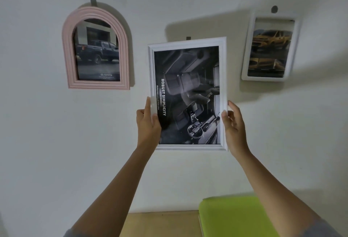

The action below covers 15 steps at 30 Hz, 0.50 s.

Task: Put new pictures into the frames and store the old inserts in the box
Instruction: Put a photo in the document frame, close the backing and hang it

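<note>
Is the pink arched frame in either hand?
No, the left hand and right hand hold the middle white frame; the pink arched frame hangs untouched.

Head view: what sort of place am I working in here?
Probably a room in a home or office: a plain white wall, a pink arched frame and rounded white frame hanging on it, a large white frame held up before it, a wooden tabletop below.

Dim, flat indoor light on my wall.
The white frame (188, 41) I hold throws a soft shadow toward the upper right. A pale sheen mutes its glass, and the wide lens bends and softens the corners.
</note>
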Each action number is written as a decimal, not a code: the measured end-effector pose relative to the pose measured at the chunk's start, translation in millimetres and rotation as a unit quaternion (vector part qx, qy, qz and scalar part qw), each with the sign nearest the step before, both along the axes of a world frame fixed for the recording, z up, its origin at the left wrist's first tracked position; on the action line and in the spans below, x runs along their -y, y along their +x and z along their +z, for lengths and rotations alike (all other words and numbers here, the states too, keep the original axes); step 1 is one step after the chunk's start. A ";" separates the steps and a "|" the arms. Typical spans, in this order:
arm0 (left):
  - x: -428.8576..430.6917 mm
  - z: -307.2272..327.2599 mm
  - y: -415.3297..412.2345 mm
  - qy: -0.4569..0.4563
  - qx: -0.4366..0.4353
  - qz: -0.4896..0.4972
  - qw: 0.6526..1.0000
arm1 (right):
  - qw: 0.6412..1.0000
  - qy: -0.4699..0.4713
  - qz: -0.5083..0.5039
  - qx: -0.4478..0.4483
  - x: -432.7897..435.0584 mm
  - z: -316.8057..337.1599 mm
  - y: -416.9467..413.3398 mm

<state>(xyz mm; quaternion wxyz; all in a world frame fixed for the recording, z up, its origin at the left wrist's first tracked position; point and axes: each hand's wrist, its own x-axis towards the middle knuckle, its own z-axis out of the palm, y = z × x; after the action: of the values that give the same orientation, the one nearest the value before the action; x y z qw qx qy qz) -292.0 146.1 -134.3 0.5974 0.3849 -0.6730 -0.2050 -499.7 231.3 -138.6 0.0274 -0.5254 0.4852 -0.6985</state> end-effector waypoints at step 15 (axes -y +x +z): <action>-186.5 -35.7 -57.5 -0.030 0.080 -0.068 0.994 | 0.986 -0.015 -0.130 -0.099 -156.9 -116.2 38.3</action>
<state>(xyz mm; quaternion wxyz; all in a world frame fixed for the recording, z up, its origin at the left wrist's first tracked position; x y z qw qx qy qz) -349.5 332.5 -170.0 0.5372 0.3352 -0.7494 -0.1934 -461.3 388.3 -254.8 -0.1196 -0.5251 0.5387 -0.6479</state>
